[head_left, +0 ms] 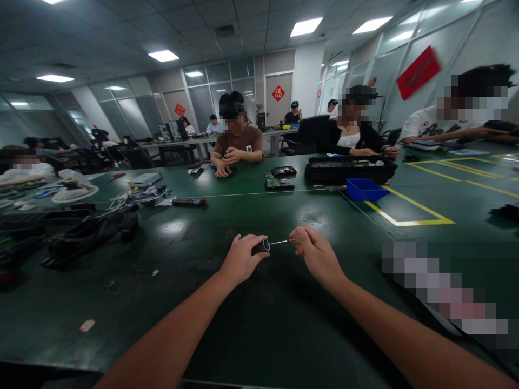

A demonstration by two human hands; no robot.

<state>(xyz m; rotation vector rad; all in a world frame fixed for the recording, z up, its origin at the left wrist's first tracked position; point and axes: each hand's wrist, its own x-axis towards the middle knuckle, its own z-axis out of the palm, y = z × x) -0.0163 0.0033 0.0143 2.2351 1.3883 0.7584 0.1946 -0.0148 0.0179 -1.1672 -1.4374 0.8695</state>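
My left hand point(242, 259) is closed around a short black cylinder point(265, 245) with a pale ring at its end, which faces right. Its exact kind does not show. In the fingers of my right hand point(318, 255) is a thin screwdriver point(279, 242) with a red part near the fingertips. The metal shaft points left, and its tip is at the ringed end of the cylinder; whether it touches or enters I cannot tell. Most of the screwdriver's handle is hidden by my right fingers. Both hands are above the green table point(251, 319).
Past my hands are a blue bin point(366, 190), a long black case point(351, 170) and opened hard drives point(280, 183). A dark tool-like stick point(189, 201), cables point(121, 200) and a black bag-like item point(91, 237) are on the left. Co-workers sit across the table.
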